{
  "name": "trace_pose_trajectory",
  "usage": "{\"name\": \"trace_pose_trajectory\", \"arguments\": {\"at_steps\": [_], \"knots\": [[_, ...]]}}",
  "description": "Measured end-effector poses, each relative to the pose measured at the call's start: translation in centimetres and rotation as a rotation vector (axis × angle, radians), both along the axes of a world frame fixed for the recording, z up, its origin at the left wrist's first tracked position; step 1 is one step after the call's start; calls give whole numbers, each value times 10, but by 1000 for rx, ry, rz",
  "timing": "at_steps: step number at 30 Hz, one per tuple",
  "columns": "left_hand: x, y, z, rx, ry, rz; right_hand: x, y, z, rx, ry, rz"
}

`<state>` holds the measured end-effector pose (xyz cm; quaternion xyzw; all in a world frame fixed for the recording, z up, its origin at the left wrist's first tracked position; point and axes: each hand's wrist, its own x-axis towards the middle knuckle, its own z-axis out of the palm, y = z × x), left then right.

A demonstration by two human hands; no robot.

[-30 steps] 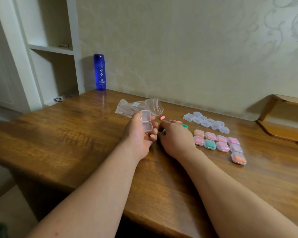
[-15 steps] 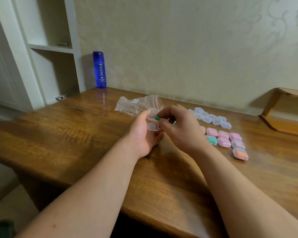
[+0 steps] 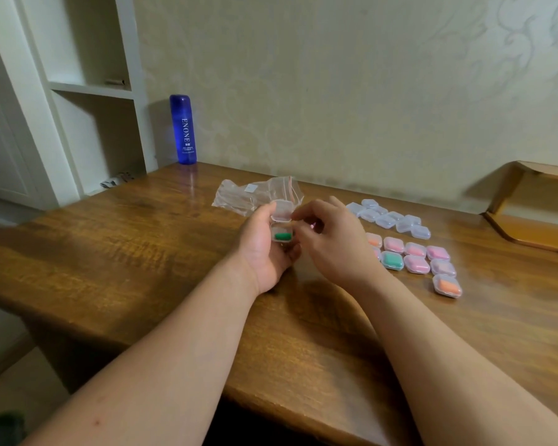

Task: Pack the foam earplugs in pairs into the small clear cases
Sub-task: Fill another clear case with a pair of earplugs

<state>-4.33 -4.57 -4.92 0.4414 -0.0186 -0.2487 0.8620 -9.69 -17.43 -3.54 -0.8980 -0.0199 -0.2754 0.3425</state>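
Observation:
My left hand (image 3: pixel 264 249) grips a small clear case (image 3: pixel 282 225) with its lid flipped up, above the wooden table (image 3: pixel 142 252). One green earplug (image 3: pixel 283 235) lies in the case's base. My right hand (image 3: pixel 332 243) has curled fingers, and its thumb and forefinger tips meet at the case's right edge. What they pinch is hidden. To the right lie several shut filled cases (image 3: pixel 414 263) holding pink, green and orange plugs. Behind them is a cluster of several empty clear cases (image 3: pixel 388 218).
A crumpled clear zip bag (image 3: pixel 248 196) lies just behind my hands. A blue bottle (image 3: pixel 183 130) stands at the table's back left by a white shelf unit (image 3: pixel 87 91). A wooden ledge (image 3: pixel 535 217) sits at the far right.
My right hand rose from the table with green earplugs to the case in my left hand. One green plug now lies inside the case.

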Motion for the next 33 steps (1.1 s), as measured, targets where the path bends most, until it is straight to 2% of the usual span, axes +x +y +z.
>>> {"name": "trace_pose_trajectory", "arguments": {"at_steps": [3, 6, 9, 12, 18, 24, 27, 33], "knots": [[5, -3, 2, 37, 58, 204, 0, -10, -2, 67, 43, -85], [14, 4, 4, 30, 111, 433, 0, -11, -6, 36, 135, -111], [19, 15, 3, -4, 149, 538, 5, -2, -7, -43, 173, -101], [20, 18, 3, -17, 177, 564, 19, 13, -4, -193, 228, -76], [12, 19, 9, -38, 163, 564, 59, 40, -3, -461, 469, -68], [15, 21, 8, -65, 139, 581, 81, 55, 1, -648, 540, -166], [15, 22, 6, -67, 137, 566, 81, 56, -2, -657, 522, -203], [17, 22, 6, -27, 122, 565, 64, 50, -6, -527, 374, -201]]}}
